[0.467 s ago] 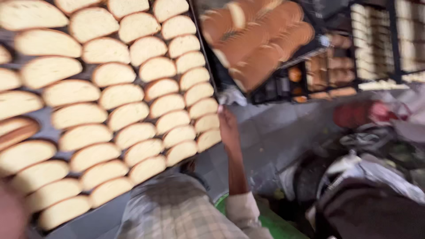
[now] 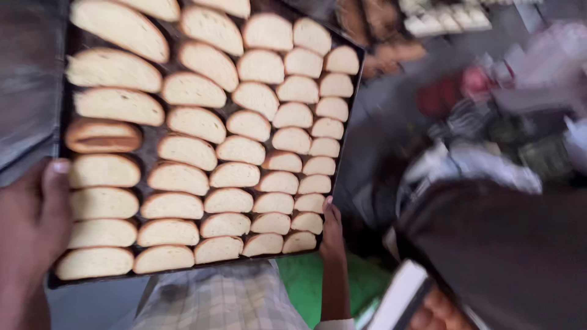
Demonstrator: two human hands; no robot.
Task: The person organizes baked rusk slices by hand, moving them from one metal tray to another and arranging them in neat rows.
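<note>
As view swung right, both hands (image 2: 27, 226) now grip tray (image 2: 64, 91) w/ bread slices (image 2: 229, 150).

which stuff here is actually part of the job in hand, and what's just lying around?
In hand:
- dark baking tray
- pale bread slices in rows on it
- one browner slice
- left hand gripping the tray's near left edge
- right hand at its near right corner

Lying about:
- more baked goods on trays, blurred
- green sheet below
- dark bundle at right
</note>
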